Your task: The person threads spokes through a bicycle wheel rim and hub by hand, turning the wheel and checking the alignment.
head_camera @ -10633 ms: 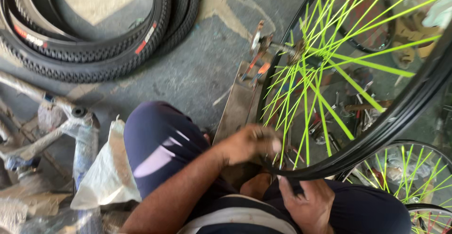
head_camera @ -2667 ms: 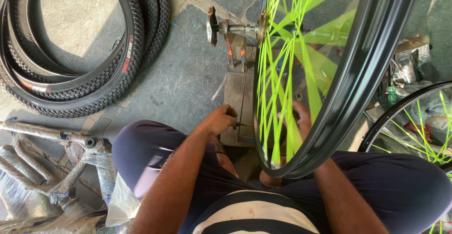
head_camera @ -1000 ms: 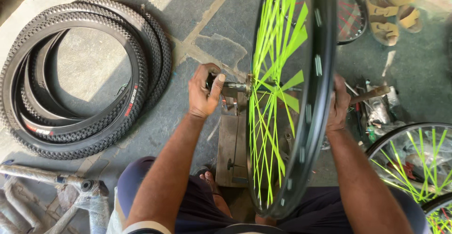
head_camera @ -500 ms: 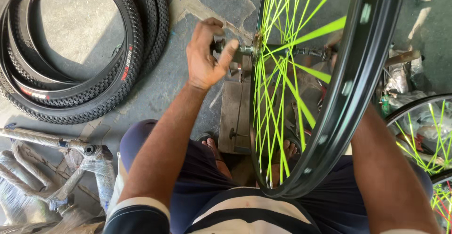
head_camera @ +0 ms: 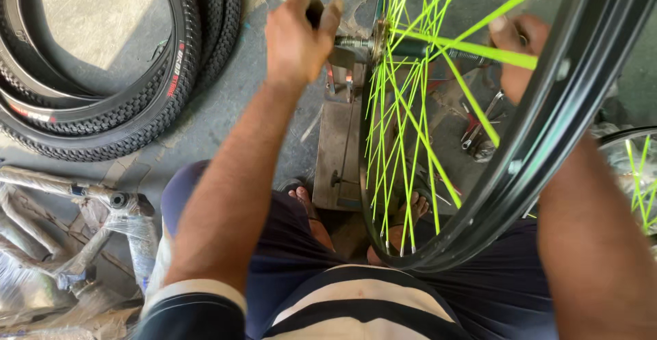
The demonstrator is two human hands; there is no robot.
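Note:
A bicycle wheel with a black rim (head_camera: pixel 547 141) and bright green spokes (head_camera: pixel 404 128) stands upright in front of me, its hub (head_camera: pixel 380 39) resting at the top of a metal stand (head_camera: pixel 339 155) on the floor. My left hand (head_camera: pixel 298 32) grips the left end of the axle or a knob on it. My right hand (head_camera: pixel 517 49) is behind the spokes at the right end of the axle, partly hidden by the rim; its fingers are curled around something there. My bare feet (head_camera: pixel 404 223) rest by the base of the stand.
Several black knobby tyres (head_camera: pixel 137 73) lie stacked on the concrete floor at the upper left. Plastic-wrapped bicycle frame parts (head_camera: pixel 75 230) lie at the lower left. Loose tools (head_camera: pixel 472 131) lie on the floor behind the wheel. Another green-spoked wheel (head_camera: pixel 636 175) shows at the right edge.
The wheel was lifted from my lap and turned upright onto the stand. Both hands went from the rim to the two ends of the axle and have stayed there over the last second.

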